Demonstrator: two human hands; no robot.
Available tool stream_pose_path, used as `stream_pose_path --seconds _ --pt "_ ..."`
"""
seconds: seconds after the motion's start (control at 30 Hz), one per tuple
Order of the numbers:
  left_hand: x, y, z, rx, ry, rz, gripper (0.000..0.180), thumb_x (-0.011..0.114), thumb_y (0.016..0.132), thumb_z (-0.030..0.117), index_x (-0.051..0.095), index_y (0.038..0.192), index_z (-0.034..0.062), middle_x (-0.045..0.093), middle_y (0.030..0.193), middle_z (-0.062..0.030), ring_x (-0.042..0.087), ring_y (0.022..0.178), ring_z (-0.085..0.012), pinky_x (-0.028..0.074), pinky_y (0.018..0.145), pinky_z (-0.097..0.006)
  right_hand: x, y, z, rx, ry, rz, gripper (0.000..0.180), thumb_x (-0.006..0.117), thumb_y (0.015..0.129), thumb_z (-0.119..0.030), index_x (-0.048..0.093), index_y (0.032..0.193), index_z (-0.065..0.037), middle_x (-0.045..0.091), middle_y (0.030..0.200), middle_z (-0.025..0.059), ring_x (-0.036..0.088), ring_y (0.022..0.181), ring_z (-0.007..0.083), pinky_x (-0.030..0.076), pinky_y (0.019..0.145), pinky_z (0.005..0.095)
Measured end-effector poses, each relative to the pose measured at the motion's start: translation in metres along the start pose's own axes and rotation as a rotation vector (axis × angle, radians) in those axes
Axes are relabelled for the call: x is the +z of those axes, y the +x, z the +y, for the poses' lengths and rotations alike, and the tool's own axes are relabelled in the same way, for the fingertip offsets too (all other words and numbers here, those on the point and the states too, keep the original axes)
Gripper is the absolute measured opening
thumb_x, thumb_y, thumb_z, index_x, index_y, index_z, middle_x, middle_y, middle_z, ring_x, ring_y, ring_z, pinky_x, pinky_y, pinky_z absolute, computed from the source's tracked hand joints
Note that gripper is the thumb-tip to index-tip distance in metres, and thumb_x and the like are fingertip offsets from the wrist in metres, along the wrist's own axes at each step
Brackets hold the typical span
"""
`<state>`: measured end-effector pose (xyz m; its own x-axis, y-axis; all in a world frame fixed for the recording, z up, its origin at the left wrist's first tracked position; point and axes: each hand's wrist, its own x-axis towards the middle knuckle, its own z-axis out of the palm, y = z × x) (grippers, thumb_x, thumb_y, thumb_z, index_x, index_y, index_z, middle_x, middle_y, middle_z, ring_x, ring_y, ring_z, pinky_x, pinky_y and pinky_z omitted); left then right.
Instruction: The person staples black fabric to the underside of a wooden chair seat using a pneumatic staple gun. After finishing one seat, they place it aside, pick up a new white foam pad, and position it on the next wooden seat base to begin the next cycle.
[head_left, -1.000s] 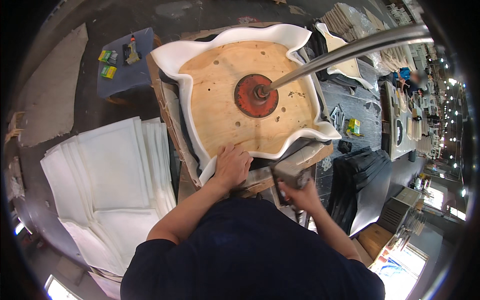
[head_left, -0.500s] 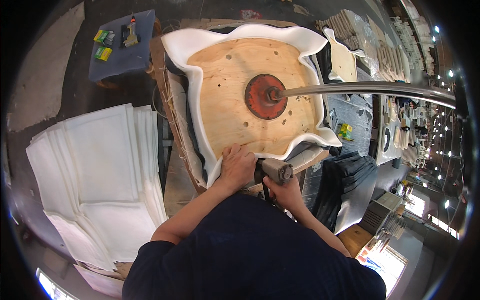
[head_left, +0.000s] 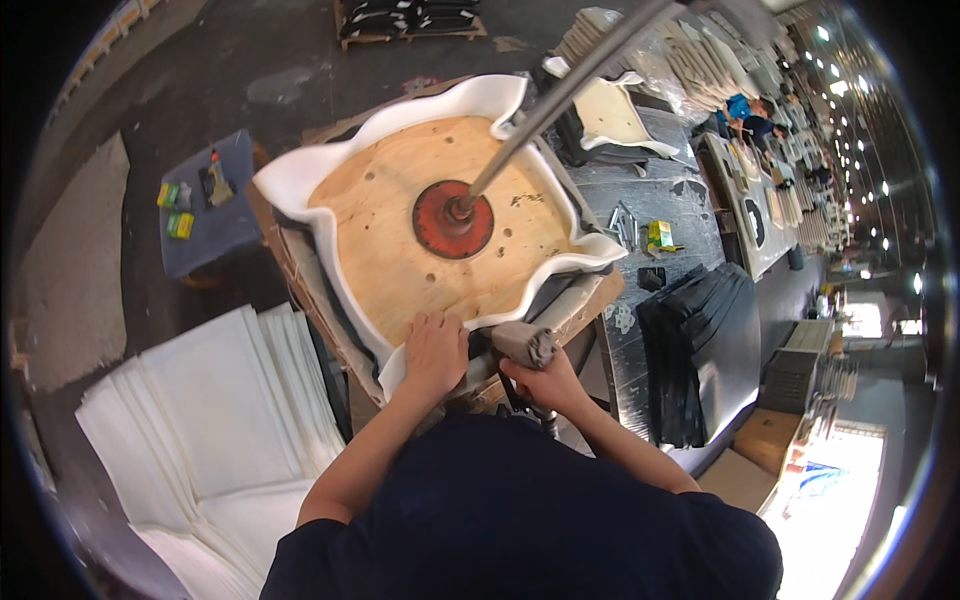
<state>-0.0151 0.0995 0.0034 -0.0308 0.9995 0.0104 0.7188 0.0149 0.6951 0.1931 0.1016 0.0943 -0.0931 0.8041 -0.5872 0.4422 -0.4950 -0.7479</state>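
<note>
A wooden panel (head_left: 385,215) lies in front of me with its corners jutting out, and white foam padding (head_left: 335,265) curls up around its rim. A red round plate (head_left: 432,225) on a metal rod presses on its middle. My left hand (head_left: 436,358) lies at the panel's near edge, its fingers bent over the foam and its fingertips on the wood. The thumb is hard to make out. Just right of it, my right hand (head_left: 548,382) grips a staple gun (head_left: 522,343) by its handle. The gun's nose is at the padded near edge, partly hidden. Dark fabric (head_left: 550,292) shows beneath the foam.
White padding sheets (head_left: 215,400) are stacked at left. A blue-topped stool (head_left: 225,160) holds small boxes and a tool. Black sheets (head_left: 695,355) and a yellow-green box (head_left: 660,236) lie on the right-hand table (head_left: 630,365). The metal rod (head_left: 575,92) slants across the panel. People (head_left: 755,120) are farther off.
The view has shifted, so the panel appears farther left and turned, and the rod slants more steeply. Both hands remain at the near edge, the staple gun still in the right.
</note>
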Motion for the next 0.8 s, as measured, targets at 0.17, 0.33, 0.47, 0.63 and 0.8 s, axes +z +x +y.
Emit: stream_pose_path --seconds 0.17,0.33,0.47,0.63,0.8 --pt "0.020 0.035 0.053 0.327 -0.148 0.097 0.027 0.083 0.091 0.028 0.077 0.103 0.0049 0.068 0.116 -0.0170 0.059 0.118 -0.0417 0.044 0.106 -0.055 -0.062 -0.012 0.043 -0.134 0.229 0.176 0.031 0.088 0.097 -0.016 0.075 0.120 0.001 0.070 0.077 0.0011 0.065 0.059 0.0106 0.052 0.054 0.0303" --pt "0.066 0.079 0.088 0.363 0.152 0.027 0.041 0.088 0.088 0.034 0.077 0.106 -0.0016 0.062 0.128 -0.0201 0.052 0.131 -0.0446 0.038 0.118 -0.058 -0.114 0.022 0.034 -0.154 0.172 0.157 0.033 0.089 0.098 -0.026 0.077 0.113 0.001 0.069 0.072 0.0009 0.062 0.057 0.0097 0.049 0.051 0.0294" --pt "0.081 0.089 0.087 0.327 0.153 0.018 0.043 0.088 0.088 0.035 0.078 0.106 -0.0036 0.059 0.135 -0.0219 0.046 0.141 -0.0462 0.031 0.127 -0.061 -0.130 0.049 0.023 -0.145 0.049 0.078 0.034 0.089 0.097 -0.027 0.077 0.113 0.000 0.071 0.075 0.0009 0.062 0.057 0.0094 0.050 0.051 0.0300" --pt "0.088 0.091 0.082 0.247 0.013 -0.052 0.030 0.083 0.093 0.028 0.081 0.101 -0.0007 0.058 0.146 -0.0185 0.039 0.155 -0.0471 0.023 0.133 -0.064 -0.147 0.079 0.001 -0.025 -0.163 -0.006 0.034 0.089 0.096 -0.030 0.078 0.111 -0.001 0.070 0.070 0.0020 0.063 0.054 0.0114 0.050 0.050 0.0311" --pt "0.092 0.093 0.083 0.188 -0.053 -0.019 0.021 0.080 0.095 0.022 0.082 0.098 0.0008 0.057 0.150 -0.0140 0.035 0.161 -0.0443 0.021 0.135 -0.063 -0.150 0.097 -0.013 0.011 -0.273 -0.078 0.035 0.088 0.096 -0.035 0.079 0.106 -0.002 0.068 0.064 0.0025 0.063 0.051 0.0119 0.049 0.050 0.0318"
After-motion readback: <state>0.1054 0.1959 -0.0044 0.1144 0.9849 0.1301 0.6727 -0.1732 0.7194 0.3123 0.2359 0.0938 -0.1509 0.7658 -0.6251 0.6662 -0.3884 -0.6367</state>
